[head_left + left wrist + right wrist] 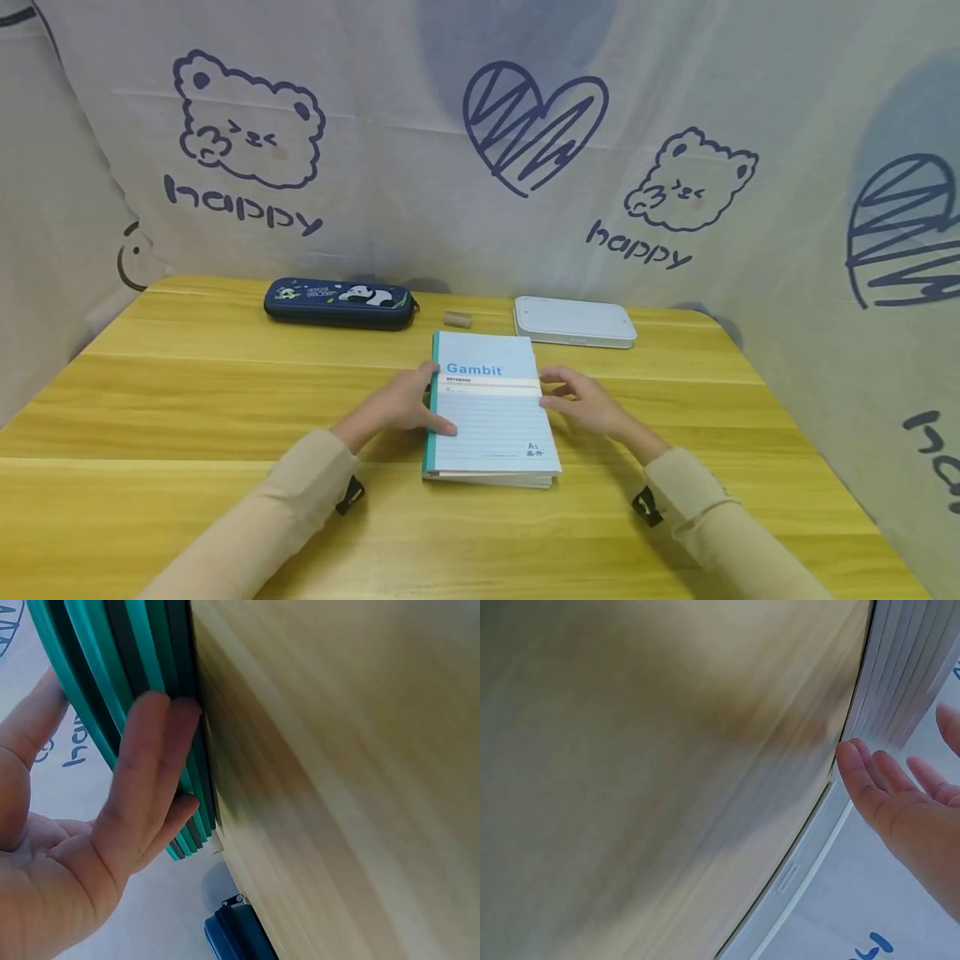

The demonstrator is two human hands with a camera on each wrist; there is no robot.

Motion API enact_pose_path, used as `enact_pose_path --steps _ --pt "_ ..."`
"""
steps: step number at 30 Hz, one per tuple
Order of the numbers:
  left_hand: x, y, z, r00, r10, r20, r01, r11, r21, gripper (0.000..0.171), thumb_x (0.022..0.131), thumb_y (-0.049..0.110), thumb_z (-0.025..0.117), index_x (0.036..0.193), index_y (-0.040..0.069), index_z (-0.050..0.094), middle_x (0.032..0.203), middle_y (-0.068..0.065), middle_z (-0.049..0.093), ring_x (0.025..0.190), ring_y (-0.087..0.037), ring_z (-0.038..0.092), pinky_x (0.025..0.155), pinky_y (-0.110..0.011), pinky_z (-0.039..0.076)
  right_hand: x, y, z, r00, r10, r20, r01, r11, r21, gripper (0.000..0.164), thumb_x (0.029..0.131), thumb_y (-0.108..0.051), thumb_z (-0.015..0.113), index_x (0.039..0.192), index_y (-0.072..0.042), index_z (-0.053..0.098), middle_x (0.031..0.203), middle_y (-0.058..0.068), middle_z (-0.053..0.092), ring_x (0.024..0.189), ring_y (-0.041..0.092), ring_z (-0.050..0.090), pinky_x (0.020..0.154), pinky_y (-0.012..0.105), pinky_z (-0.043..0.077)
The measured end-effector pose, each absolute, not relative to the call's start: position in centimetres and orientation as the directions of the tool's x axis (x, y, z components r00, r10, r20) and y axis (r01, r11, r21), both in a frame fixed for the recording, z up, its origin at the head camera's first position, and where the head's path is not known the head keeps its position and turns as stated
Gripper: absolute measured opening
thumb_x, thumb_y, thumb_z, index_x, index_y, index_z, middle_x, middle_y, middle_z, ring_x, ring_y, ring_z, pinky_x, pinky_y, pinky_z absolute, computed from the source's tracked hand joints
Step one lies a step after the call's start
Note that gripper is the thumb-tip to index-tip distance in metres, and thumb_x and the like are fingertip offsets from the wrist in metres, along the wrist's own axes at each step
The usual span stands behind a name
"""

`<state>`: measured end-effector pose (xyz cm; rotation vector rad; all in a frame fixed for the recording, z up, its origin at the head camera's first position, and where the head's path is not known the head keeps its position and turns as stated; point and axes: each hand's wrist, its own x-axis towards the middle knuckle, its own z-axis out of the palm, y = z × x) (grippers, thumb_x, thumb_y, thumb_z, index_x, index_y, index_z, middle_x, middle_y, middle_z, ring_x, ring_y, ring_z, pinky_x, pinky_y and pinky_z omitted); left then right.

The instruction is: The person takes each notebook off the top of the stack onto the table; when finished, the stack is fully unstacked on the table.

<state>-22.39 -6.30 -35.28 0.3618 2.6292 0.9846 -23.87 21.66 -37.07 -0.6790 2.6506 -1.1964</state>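
Observation:
A stack of several notebooks [491, 425] lies on the table, the top one with a pale blue "Gambit" cover. Green and dark spines [139, 645] show along its left side. My left hand [401, 404] touches those spines with nearly straight fingers [146, 761], its thumb lying over the cover's left edge. On the opposite side, my right hand [588, 404] is at the page edges [904, 667], fingers loosely bent and thumb apart. Whether the right fingertips press the pages I cannot tell. Neither hand wraps round the stack.
Behind the stack, a dark blue panda pencil case [341, 304] lies at the left and a white flat case [574, 322] at the right. Between them is a small brownish block [457, 319]. A printed cloth [390, 167] hangs along the back of the wooden table [187, 400].

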Motion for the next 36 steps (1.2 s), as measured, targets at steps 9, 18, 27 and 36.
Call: enact_pose_path --steps 9,18,27,36 --pt "-22.4 -6.1 -35.0 -0.923 0.311 -0.228 0.076 0.727 0.682 0.098 0.065 0.021 0.079 0.139 -0.002 0.019 0.137 -0.024 0.031 0.114 -0.032 0.042 0.089 -0.041 0.040 -24.0 21.4 -37.6 -0.871 -0.484 0.086 -0.383 0.559 -0.736 0.042 0.088 -0.015 0.056 0.124 0.005 0.045 0.119 0.023 0.051 0.098 0.035 0.055 0.082 0.041 0.045" --pt "-22.0 -6.3 -34.3 -0.925 0.298 -0.234 0.036 0.683 0.729 0.087 0.066 0.006 0.077 0.137 -0.002 0.026 0.124 -0.027 0.043 0.073 -0.024 0.057 0.051 -0.029 0.050 -23.8 21.1 -37.4 -0.873 -0.483 0.072 -0.371 0.559 -0.741 0.042 0.088 -0.012 0.056 0.124 0.007 0.045 0.121 0.023 0.049 0.098 0.034 0.055 0.082 0.038 0.045" --pt "-22.4 -7.6 -34.5 -0.919 0.295 -0.261 -0.024 0.619 0.785 0.078 0.069 0.004 0.075 0.135 0.005 0.034 0.103 -0.019 0.050 0.075 -0.024 0.054 0.054 -0.031 0.049 -23.7 20.8 -37.2 -0.868 -0.492 0.062 -0.379 0.577 -0.724 0.047 0.085 -0.012 0.061 0.123 0.010 0.044 0.121 0.025 0.048 0.099 0.035 0.054 0.084 0.038 0.044" --pt "-22.5 -10.0 -34.8 -0.851 0.432 -0.298 -0.160 0.326 0.932 0.081 0.070 -0.010 0.062 0.141 0.006 0.026 0.102 -0.022 0.049 0.075 -0.022 0.055 0.064 -0.031 0.049 -23.7 20.8 -37.3 -0.849 -0.522 0.080 -0.406 0.549 -0.730 0.047 0.085 -0.008 0.060 0.123 0.014 0.043 0.123 0.028 0.045 0.103 0.038 0.051 0.087 0.041 0.042"
